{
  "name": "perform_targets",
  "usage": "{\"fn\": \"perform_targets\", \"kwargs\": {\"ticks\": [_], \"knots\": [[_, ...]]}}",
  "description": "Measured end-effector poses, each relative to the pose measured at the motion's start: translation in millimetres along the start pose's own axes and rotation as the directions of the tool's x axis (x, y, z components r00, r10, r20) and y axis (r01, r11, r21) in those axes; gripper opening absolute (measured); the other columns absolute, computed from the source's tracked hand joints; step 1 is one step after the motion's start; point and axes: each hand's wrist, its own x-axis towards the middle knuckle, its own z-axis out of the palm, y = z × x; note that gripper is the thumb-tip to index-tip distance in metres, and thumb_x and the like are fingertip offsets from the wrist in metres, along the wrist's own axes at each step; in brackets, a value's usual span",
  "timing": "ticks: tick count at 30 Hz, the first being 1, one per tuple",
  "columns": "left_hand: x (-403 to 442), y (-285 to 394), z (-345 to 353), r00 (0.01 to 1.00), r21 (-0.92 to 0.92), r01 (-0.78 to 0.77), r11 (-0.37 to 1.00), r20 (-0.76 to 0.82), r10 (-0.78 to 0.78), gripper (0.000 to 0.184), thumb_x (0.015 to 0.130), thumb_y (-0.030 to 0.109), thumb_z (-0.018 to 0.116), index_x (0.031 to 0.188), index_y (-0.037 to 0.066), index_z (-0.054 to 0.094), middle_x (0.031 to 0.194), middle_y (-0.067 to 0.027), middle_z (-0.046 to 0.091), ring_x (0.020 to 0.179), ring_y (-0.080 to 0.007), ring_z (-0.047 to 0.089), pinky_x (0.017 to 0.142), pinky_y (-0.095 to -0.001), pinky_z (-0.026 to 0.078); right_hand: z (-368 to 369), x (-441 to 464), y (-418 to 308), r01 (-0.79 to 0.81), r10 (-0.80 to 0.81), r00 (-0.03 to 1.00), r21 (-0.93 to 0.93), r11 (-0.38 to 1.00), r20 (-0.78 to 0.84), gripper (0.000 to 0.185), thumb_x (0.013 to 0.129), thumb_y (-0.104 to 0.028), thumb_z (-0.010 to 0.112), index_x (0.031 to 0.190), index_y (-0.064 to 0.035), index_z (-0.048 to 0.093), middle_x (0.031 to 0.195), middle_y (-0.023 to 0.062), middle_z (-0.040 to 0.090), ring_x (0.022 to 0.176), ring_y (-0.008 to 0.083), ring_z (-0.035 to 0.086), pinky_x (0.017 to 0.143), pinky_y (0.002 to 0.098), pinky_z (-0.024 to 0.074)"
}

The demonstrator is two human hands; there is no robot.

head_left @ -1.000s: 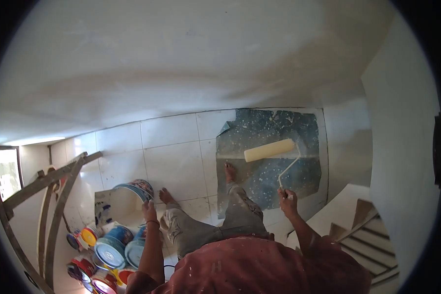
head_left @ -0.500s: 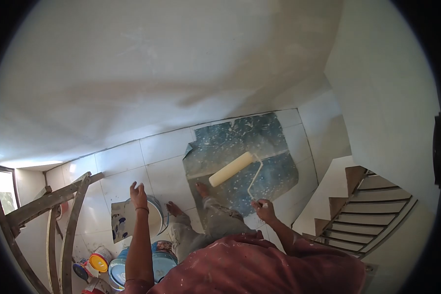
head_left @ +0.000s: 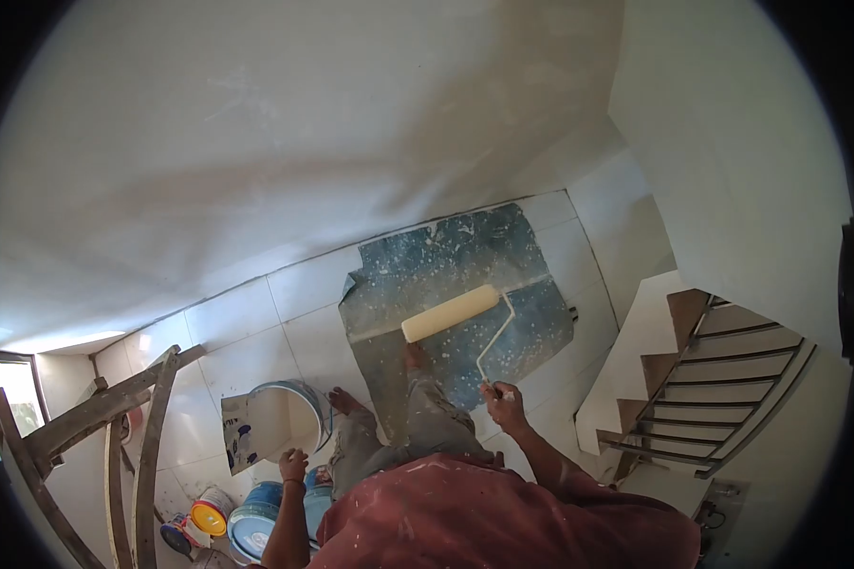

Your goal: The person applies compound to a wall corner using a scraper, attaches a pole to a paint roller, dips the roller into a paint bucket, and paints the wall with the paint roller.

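My right hand (head_left: 505, 405) is closed round the handle end of a paint roller (head_left: 451, 314). Its long cream sleeve sits on a bent pale wire frame, over the floor sheet and away from the wall. My left hand (head_left: 294, 466) has its fingers curled in, with nothing visible in them. It is at the near side of a bucket (head_left: 324, 413) of pale paint; whether it touches the rim I cannot tell. A splashed piece of board or card (head_left: 237, 432) lies against the bucket's left side.
A paint-spotted blue-grey sheet (head_left: 389, 275) covers floor tiles below the wall (head_left: 285, 123). Wooden trestle legs (head_left: 152, 427) stand at left. Lidded paint tubs (head_left: 253, 524) and a yellow-lidded can (head_left: 209, 517) sit at lower left. Stairs with a metal railing (head_left: 731, 403) rise at right.
My left hand has come back from over the bucket towards my body, and its fingers have curled in. The roller has tilted slightly flatter, still in my right hand. The view has shifted a little.
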Motion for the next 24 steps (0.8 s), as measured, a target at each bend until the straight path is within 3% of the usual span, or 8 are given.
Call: {"fn": "perform_targets", "kwargs": {"ticks": [5,11,15,16,20,21,22,24], "knots": [[38.3,30.5,-16.7,0.969,0.352,-0.184,0.918,-0.094,0.231,0.053,0.085,0.027,0.068,0.125,-0.007,0.060,0.097,-0.0216,0.071,0.086,-0.0283,0.070,0.078,-0.0386,0.055,-28.7,-40.0,19.1,-0.073,0.072,0.995,-0.015,0.997,-0.073,0.042,0.096,-0.028,0.066,0.063,-0.0106,0.048,0.049,-0.0029,0.044,0.039,0.0079,0.040,0.038,0.0287,0.0302],[35.3,194.8,83.1,0.877,0.392,-0.475,0.788,0.137,0.461,0.054,0.088,0.032,0.069,0.128,-0.002,0.059,0.104,-0.0229,0.071,0.097,-0.0295,0.069,0.084,-0.0392,0.053,-61.7,-101.0,26.7,-0.123,0.106,0.983,-0.106,0.987,-0.151,0.042,0.097,-0.028,0.066,0.062,-0.0105,0.050,0.049,-0.0027,0.046,0.039,0.0076,0.043,0.037,0.0284,0.0302],[36.9,223.4,156.7,0.821,0.274,-0.570,0.774,0.176,0.542,0.050,0.089,0.032,0.068,0.127,0.001,0.061,0.103,-0.0221,0.073,0.096,-0.0317,0.071,0.085,-0.0394,0.054,-76.6,-96.5,27.1,-0.241,0.252,0.957,0.090,0.966,-0.142,0.041,0.098,-0.027,0.065,0.063,-0.0102,0.051,0.048,-0.0021,0.046,0.037,0.0074,0.041,0.035,0.0285,0.0290],[24.9,227.5,166.5,0.808,0.266,-0.589,0.763,0.186,0.559,0.049,0.089,0.032,0.068,0.127,0.001,0.061,0.103,-0.0220,0.073,0.096,-0.0321,0.071,0.085,-0.0395,0.054,-79.0,-87.9,33.0,-0.180,0.172,0.970,-0.031,0.983,-0.171,0.040,0.098,-0.026,0.065,0.063,-0.0104,0.051,0.048,-0.0021,0.045,0.036,0.0073,0.041,0.034,0.0282,0.0283],[-11.3,183.5,183.1,0.826,0.333,-0.564,0.756,0.256,0.503,0.052,0.087,0.035,0.068,0.126,0.001,0.061,0.102,-0.0206,0.074,0.098,-0.0322,0.071,0.087,-0.0397,0.054,-83.1,-51.6,23.6,-0.247,0.264,0.962,0.184,0.951,-0.071,0.042,0.099,-0.027,0.064,0.064,-0.0100,0.049,0.049,-0.0009,0.046,0.037,0.0081,0.043,0.035,0.0280,0.0305],[-20.5,164.8,182.0,0.862,0.381,-0.506,0.774,0.266,0.432,0.054,0.086,0.036,0.068,0.126,0.001,0.062,0.105,-0.0200,0.073,0.101,-0.0323,0.071,0.090,-0.0405,0.054,-83.0,-27.4,93.5,-0.185,0.184,0.980,-0.011,0.983,-0.076,0.040,0.099,-0.028,0.063,0.066,-0.0096,0.050,0.050,-0.0005,0.047,0.038,0.0085,0.043,0.035,0.0281,0.0317],[-31.2,138.3,184.1,0.888,0.359,-0.460,0.812,0.177,0.424,0.054,0.086,0.037,0.068,0.126,0.001,0.062,0.106,-0.0203,0.073,0.101,-0.0322,0.070,0.090,-0.0405,0.054,-96.1,-14.8,49.0,-0.205,0.204,0.979,0.069,0.976,0.013,0.039,0.099,-0.028,0.063,0.067,-0.0091,0.050,0.051,-0.0004,0.047,0.038,0.0089,0.043,0.035,0.0286,0.0324],[-56.6,79.8,178.0,0.929,0.338,-0.341,0.877,-0.022,0.370,0.056,0.085,0.039,0.067,0.125,0.001,0.063,0.109,-0.0208,0.073,0.103,-0.0320,0.070,0.091,-0.0406,0.054,-102.8,36.1,107.8,-0.050,0.049,0.999,-0.125,0.991,-0.009,0.041,0.097,-0.025,0.065,0.064,-0.0069,0.050,0.049,-0.0004,0.043,0.037,0.0105,0.040,0.037,0.0307,0.0303]]}}
